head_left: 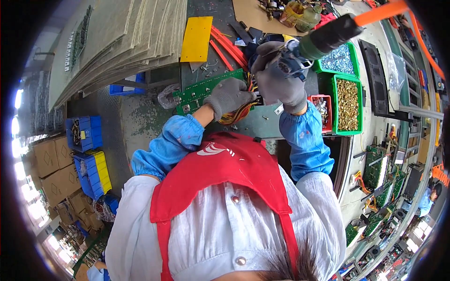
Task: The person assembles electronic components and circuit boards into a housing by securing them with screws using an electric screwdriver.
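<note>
My left hand point(230, 97), in a grey glove, lies over a long green circuit board point(197, 93) with its fingers closed at a bundle of yellow, orange and black wires point(236, 114). The wires run along the board's right end and loop below my hand. My right hand point(282, 88), also gloved in grey, is wrapped round the lower end of a power screwdriver point(323, 41) with a black and green body. Its tip is hidden by the hand. An orange hose point(382, 12) leads away from the tool to the upper right.
Green bins of silver screws point(338, 61) and brass standoffs point(348, 104) stand on the right, beside a small red bin point(320, 113). Behind the board lie red strips point(224, 47) and a yellow sheet point(197, 39). Stacked grey sheets point(122, 42) rise at the left.
</note>
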{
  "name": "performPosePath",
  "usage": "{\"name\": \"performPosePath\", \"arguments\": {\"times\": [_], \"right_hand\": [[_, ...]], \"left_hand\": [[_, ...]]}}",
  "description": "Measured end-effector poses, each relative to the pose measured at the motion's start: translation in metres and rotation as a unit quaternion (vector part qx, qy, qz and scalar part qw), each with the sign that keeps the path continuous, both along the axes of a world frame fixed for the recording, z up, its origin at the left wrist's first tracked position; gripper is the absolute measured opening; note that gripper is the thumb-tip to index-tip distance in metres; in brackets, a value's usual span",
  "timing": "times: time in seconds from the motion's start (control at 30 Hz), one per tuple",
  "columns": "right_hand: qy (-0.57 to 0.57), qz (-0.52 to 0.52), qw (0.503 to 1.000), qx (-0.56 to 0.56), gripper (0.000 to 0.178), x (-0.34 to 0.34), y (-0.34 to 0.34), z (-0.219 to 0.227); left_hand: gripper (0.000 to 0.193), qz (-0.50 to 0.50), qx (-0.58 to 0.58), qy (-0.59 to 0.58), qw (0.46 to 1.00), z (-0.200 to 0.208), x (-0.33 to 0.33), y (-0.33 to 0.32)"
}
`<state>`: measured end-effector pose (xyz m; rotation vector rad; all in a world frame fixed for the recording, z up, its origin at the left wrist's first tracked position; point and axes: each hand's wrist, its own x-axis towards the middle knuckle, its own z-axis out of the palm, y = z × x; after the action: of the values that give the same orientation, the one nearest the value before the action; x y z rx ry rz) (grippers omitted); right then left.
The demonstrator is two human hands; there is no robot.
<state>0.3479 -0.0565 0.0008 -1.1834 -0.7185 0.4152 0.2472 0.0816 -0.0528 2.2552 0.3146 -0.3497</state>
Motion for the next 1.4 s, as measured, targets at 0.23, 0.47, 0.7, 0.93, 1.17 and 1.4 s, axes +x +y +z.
{"name": "performPosePath", "arguments": {"times": [0.23, 0.47, 0.7, 0.93, 1.17, 1.4], "right_hand": [[-0.164, 0.025, 0.983, -0.081, 0.039, 0.002, 0.010, 0.004], [-0.195, -0.062, 0.975, -0.089, 0.030, -0.007, 0.014, 0.006], [-0.235, -0.084, 0.963, -0.099, 0.040, -0.003, 0.020, 0.001], [-0.131, 0.083, 0.985, -0.077, 0.043, 0.001, 0.012, 0.004], [-0.255, -0.149, 0.951, -0.089, 0.038, -0.013, 0.024, -0.002], [-0.236, -0.271, 0.929, -0.088, 0.023, -0.015, 0.016, 0.004]], "left_hand": [[0.039, -0.011, 0.053, -0.129, 0.990, -0.010, -0.003, -0.002], [0.040, -0.014, 0.062, -0.157, 0.986, -0.023, -0.002, -0.001], [0.039, -0.013, 0.076, -0.113, 0.991, -0.015, -0.002, -0.002], [0.036, -0.029, 0.065, -0.204, 0.976, -0.041, 0.004, 0.009], [0.035, -0.034, 0.061, -0.203, 0.977, -0.030, 0.001, 0.006], [0.037, -0.021, 0.058, -0.021, 0.998, -0.002, 0.001, 0.000]]}}
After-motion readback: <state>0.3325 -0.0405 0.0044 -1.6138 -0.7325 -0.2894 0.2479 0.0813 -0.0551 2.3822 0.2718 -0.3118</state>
